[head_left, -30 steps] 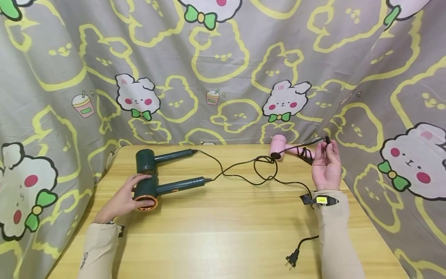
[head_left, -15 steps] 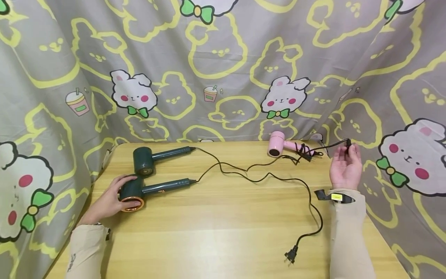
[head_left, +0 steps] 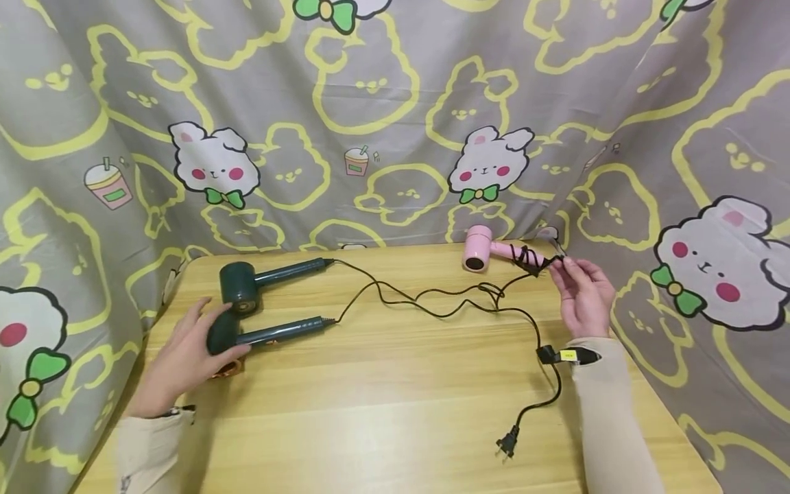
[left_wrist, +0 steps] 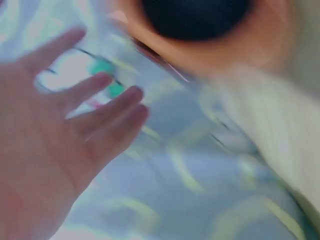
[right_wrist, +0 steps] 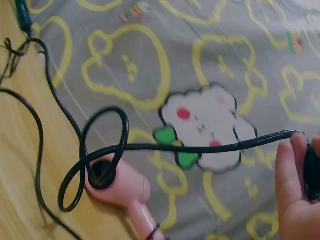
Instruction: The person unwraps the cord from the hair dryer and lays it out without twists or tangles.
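Observation:
My left hand (head_left: 185, 357) is spread beside the head of the nearer dark green hair dryer (head_left: 280, 334), partly covering it in the head view. In the left wrist view the fingers are extended, away from the dryer's copper-coloured ring (left_wrist: 210, 55). Behind it lies a second green hair dryer (head_left: 238, 287), handle pointing right. At the back right, my right hand (head_left: 585, 298) pinches the power plug (right_wrist: 312, 172) of a black cord (right_wrist: 200, 149), mostly hidden by the fingers. The cord hangs in a loop in front of a pink hair dryer (right_wrist: 122, 185).
Another power plug (head_left: 508, 442) lies near the front right of the wooden table (head_left: 345, 412), its cord running back to the green dryers. The two cords cross mid-table. Black cord is wound round the pink dryer's handle. Patterned curtains (head_left: 382, 62) enclose the back and sides.
My left hand has come off the nearer green dryer, fingers spreading. My right hand first drew the cord out to the right, then came back left, leaving the cord slacker.

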